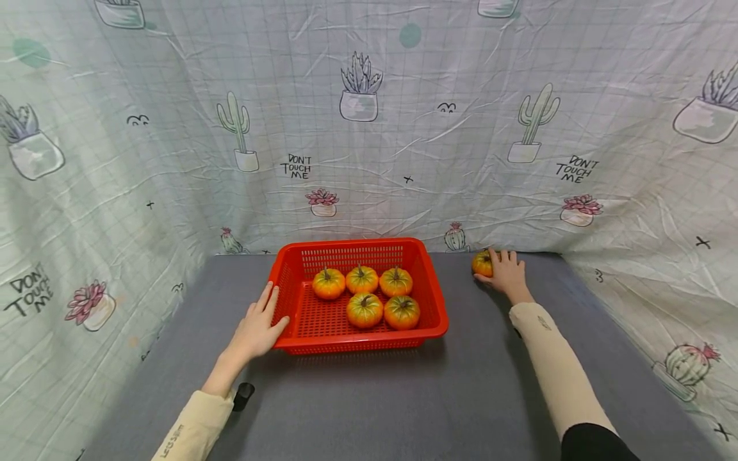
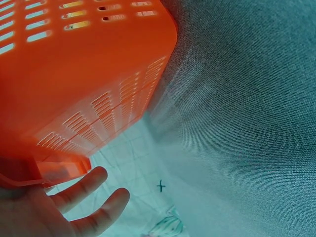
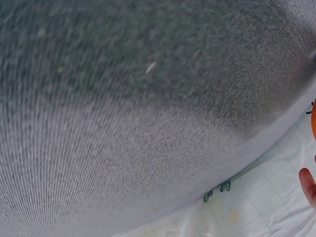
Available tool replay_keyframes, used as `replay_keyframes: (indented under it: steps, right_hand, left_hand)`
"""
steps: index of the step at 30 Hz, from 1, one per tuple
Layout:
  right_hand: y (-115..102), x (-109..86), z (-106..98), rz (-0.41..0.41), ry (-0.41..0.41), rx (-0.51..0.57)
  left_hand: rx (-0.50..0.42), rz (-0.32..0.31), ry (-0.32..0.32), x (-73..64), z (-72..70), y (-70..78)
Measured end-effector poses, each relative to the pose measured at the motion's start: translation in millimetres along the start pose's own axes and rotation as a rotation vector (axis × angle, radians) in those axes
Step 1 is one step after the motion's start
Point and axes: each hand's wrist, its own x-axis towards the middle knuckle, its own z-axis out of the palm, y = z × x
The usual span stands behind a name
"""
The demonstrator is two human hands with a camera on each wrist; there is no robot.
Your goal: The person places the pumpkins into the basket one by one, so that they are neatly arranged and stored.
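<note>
A red plastic basket (image 1: 357,342) with slotted walls sits on the grey table, holding several small orange pumpkins (image 1: 364,310) with green-tinged tops and short stems. My left hand (image 1: 256,326) rests on the basket's left rim, fingers stretched out. In the left wrist view its fingers (image 2: 101,212) extend past the basket's side wall (image 2: 98,89). To the right of the basket, near the table's back edge, my right hand (image 1: 507,275) grips another small pumpkin (image 1: 482,263), thumb in front and fingers over its far side. Only a sliver of that pumpkin (image 3: 314,123) and one fingertip (image 3: 308,186) show in the right wrist view.
The grey cloth-covered table (image 1: 369,410) extends around the basket. A pale curtain (image 1: 403,211) printed with cacti and lettering hangs behind and along both sides. The basket's right wall (image 1: 434,288) stands between the gripped pumpkin and those inside.
</note>
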Motion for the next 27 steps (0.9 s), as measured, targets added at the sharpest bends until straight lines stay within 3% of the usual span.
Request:
replay_keyframes:
  steps: [14,27]
  right_hand:
    - [1,-12.0,-8,-0.065,0.093,0.029]
    - [-17,-30.8,-24,-0.213,0.218,0.073]
  left_hand:
    - [0.002,-0.005,0.001,-0.1,0.4,-0.4]
    - [-0.004,0.002,0.010,-0.5,3.7,-1.7]
